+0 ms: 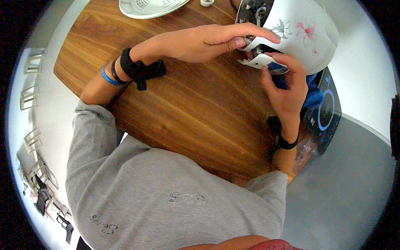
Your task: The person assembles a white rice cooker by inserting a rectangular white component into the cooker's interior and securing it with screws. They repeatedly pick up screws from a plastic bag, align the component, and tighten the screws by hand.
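A white appliance housing (291, 31) with a printed flower pattern lies at the upper right, its open side toward me. A small white panel (266, 63) with a blue label stands away from its opening. My right hand (291, 79) grips this panel between thumb and fingers. My left hand (221, 41) reaches across from the left with straight fingers. Its fingertips lie against the housing's edge, and its thumb is by the gap where wires and small parts show. Whether the left thumb touches a wire, I cannot tell.
A white vented plastic cover (152, 9) lies at the far edge of the wooden table (187, 104), with a small white round piece (207, 2) beside it. A dark mat (327, 110) with a blue ring and a blue cloth (313, 93) lie at the right. Chairs stand far left.
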The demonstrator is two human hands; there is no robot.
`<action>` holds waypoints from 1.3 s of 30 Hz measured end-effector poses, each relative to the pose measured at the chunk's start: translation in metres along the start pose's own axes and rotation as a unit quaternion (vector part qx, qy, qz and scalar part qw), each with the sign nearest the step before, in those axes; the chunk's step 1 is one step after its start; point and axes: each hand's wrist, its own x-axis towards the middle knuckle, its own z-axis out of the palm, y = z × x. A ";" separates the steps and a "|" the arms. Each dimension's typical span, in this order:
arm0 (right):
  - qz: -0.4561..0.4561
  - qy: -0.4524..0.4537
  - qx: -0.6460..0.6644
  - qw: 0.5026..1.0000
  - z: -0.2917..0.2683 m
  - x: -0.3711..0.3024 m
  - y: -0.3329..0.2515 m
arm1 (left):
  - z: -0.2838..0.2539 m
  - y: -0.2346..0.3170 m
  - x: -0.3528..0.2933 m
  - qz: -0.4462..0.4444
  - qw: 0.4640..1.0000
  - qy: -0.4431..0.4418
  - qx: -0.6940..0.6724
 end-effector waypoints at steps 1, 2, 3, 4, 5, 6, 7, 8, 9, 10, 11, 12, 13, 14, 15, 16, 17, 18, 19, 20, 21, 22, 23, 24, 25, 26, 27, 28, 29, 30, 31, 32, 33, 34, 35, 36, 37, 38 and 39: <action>0.007 0.005 0.002 1.000 0.000 -0.002 0.000 | 0.001 -0.002 0.001 0.017 1.000 0.002 0.003; 0.002 0.013 0.001 1.000 0.000 -0.003 0.000 | 0.001 -0.003 0.002 0.034 0.999 0.018 0.035; -0.004 0.022 0.001 1.000 0.001 -0.003 0.000 | 0.001 -0.004 0.002 0.050 0.996 0.034 0.068; -0.008 0.031 0.001 0.999 0.001 -0.004 -0.001 | 0.002 -0.005 0.003 0.060 0.994 0.050 0.079; 0.013 0.044 0.024 0.999 0.003 -0.005 -0.004 | 0.003 -0.006 0.003 0.068 0.991 0.066 0.091; 0.035 0.056 0.047 0.997 0.004 -0.005 -0.007 | 0.006 -0.006 0.003 0.070 0.991 0.084 0.081; 0.057 0.068 0.069 0.994 0.003 -0.005 -0.009 | 0.008 -0.006 0.003 0.073 0.990 0.103 0.071; 0.057 0.065 0.055 0.995 0.002 -0.005 -0.010 | 0.005 -0.005 0.004 0.034 0.996 0.078 0.023; 0.058 0.062 0.042 0.996 0.000 -0.005 -0.012 | 0.000 -0.004 0.006 -0.004 0.998 0.053 -0.025; 0.057 0.059 0.030 0.996 -0.001 -0.004 -0.012 | -0.006 0.000 0.007 -0.030 0.997 0.034 -0.056; 0.047 0.051 0.027 0.997 -0.002 -0.005 -0.009 | -0.011 0.003 0.009 -0.057 0.994 0.016 -0.087; 0.037 0.044 0.024 0.998 -0.004 -0.007 -0.005 | -0.014 0.008 0.010 -0.071 0.992 0.003 -0.104; 0.026 0.036 0.021 0.999 -0.005 -0.008 -0.003 | -0.015 0.013 0.010 -0.084 0.989 -0.008 -0.119; 0.032 0.034 0.022 0.999 -0.006 -0.008 -0.004 | -0.009 0.015 0.007 -0.097 0.985 0.037 -0.135; 0.038 0.032 0.022 0.999 -0.008 -0.009 -0.007 | -0.003 0.016 0.003 -0.108 0.979 0.082 -0.151; 0.043 0.029 0.023 0.998 -0.009 -0.009 -0.010 | 0.001 0.007 0.000 -0.120 0.984 0.078 -0.105; 0.027 0.022 0.021 0.999 -0.010 -0.009 -0.012 | 0.005 -0.001 -0.002 -0.132 0.987 0.073 -0.060; 0.011 0.015 0.019 1.000 -0.011 -0.008 -0.013 | 0.010 -0.008 0.000 -0.083 0.988 0.105 -0.079; -0.001 0.009 0.014 1.000 -0.012 -0.010 -0.014 | 0.009 -0.003 0.001 -0.100 0.986 0.093 -0.094; -0.012 0.010 0.017 1.000 -0.014 -0.011 -0.014 | 0.006 0.005 0.002 -0.117 0.984 0.080 -0.108; -0.022 0.011 0.020 1.000 -0.015 -0.013 -0.013 | 0.005 0.009 0.003 -0.134 0.981 0.068 -0.122; -0.033 0.012 0.023 0.999 -0.016 -0.014 -0.012 | 0.006 0.009 0.002 -0.127 0.983 0.073 -0.110; -0.041 0.010 0.025 0.999 -0.016 -0.014 -0.013 | 0.008 0.008 0.002 -0.119 0.985 0.079 -0.098; -0.049 0.008 0.028 0.998 -0.015 -0.013 -0.014 | 0.008 0.007 0.002 -0.111 0.986 0.084 -0.086; -0.057 0.007 0.029 0.998 -0.016 -0.013 -0.015 | 0.008 0.007 0.002 -0.115 0.986 0.081 -0.086; -0.058 0.006 0.028 0.998 -0.016 -0.013 -0.015 | 0.007 0.006 0.002 -0.120 0.986 0.078 -0.085; -0.058 0.005 0.028 0.998 -0.015 -0.012 -0.015 | 0.006 0.006 0.003 -0.124 0.986 0.075 -0.084; -0.060 0.004 0.027 0.998 -0.015 -0.011 -0.015 | 0.006 0.003 0.002 -0.115 0.986 0.079 -0.092; -0.065 -0.002 0.022 0.998 -0.015 -0.011 -0.015 | 0.008 -0.001 0.001 -0.105 0.986 0.083 -0.099; -0.069 -0.008 0.017 0.997 -0.016 -0.009 -0.016 | 0.009 -0.003 0.001 -0.096 0.986 0.088 -0.106; -0.075 -0.014 0.012 0.997 -0.018 -0.008 -0.016 | 0.008 -0.003 0.000 -0.110 0.984 0.078 -0.121; -0.066 -0.019 -0.020 0.997 -0.019 -0.007 -0.020 | 0.007 -0.002 -0.001 -0.123 0.981 0.068 -0.136; -0.057 -0.024 -0.051 0.997 -0.020 -0.006 -0.026 | 0.006 -0.002 -0.002 -0.136 0.977 0.058 -0.151; -0.048 -0.029 -0.081 0.995 -0.021 -0.004 -0.031 | 0.005 -0.001 -0.002 -0.129 0.981 0.060 -0.132; -0.049 -0.035 -0.087 0.994 -0.022 -0.002 -0.034 | 0.004 -0.001 -0.003 -0.122 0.984 0.061 -0.113; -0.050 -0.041 -0.094 0.994 -0.023 0.001 -0.036 | 0.004 -0.001 -0.003 -0.115 0.987 0.062 -0.094; -0.050 -0.047 -0.101 0.992 -0.023 0.001 -0.037 | 0.002 0.000 -0.003 -0.131 0.986 0.059 -0.084; -0.058 -0.053 -0.105 0.991 -0.024 0.001 -0.036 | -0.001 0.002 -0.003 -0.147 0.985 0.055 -0.074; -0.066 -0.058 -0.109 0.990 -0.024 0.000 -0.034 | -0.003 0.004 -0.003 -0.163 0.983 0.051 -0.063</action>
